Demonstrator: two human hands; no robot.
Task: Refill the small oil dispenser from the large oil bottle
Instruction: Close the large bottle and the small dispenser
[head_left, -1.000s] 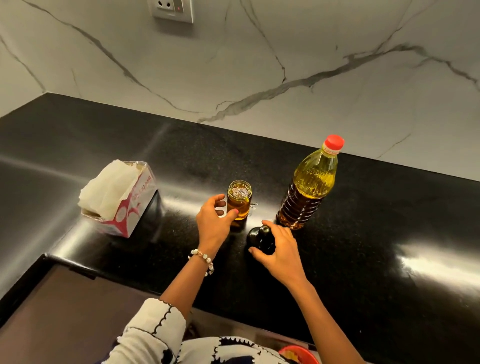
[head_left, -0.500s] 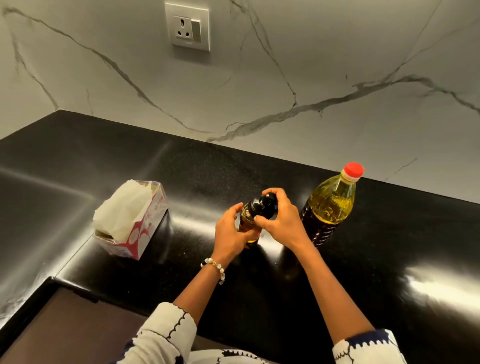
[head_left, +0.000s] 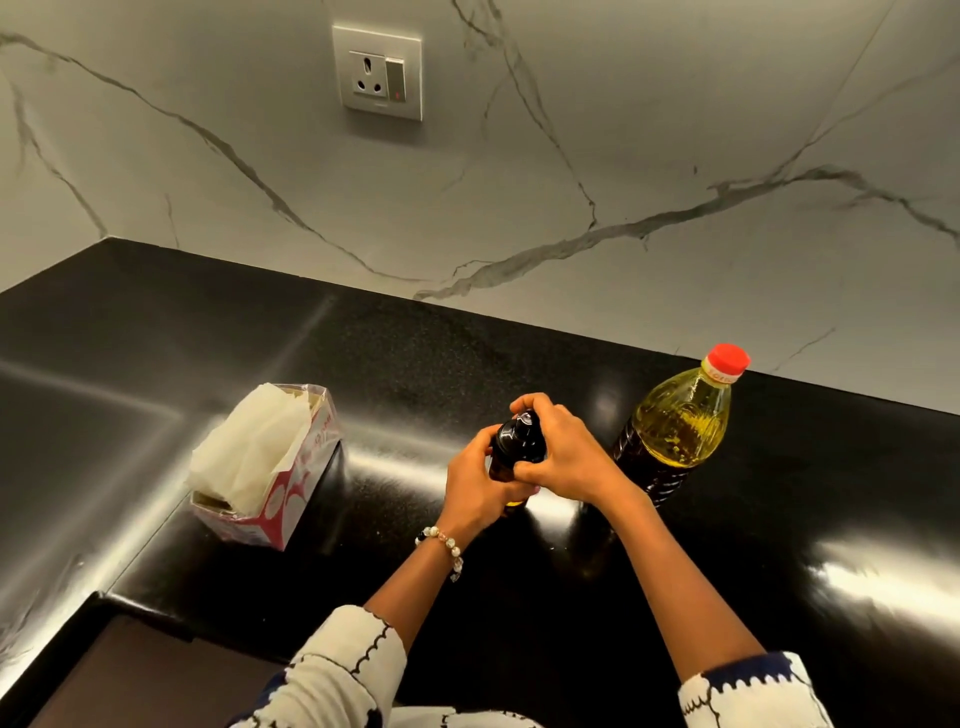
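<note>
Left hand (head_left: 480, 491) clamps the small oil dispenser (head_left: 511, 462) body upright on the black surface (head_left: 779, 519) to brace it while right hand (head_left: 563, 457) grips its black top, likely twisting it; capped large oil bottle (head_left: 675, 431) stands just right, within reach.

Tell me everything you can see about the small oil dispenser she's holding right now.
The small oil dispenser is a dark amber, glass-looking bottle with a glossy black top. It stands roughly upright on the black countertop, just left of the large oil bottle. The left hand wraps its body; the right hand covers the top. Its oil level is hidden.
</note>
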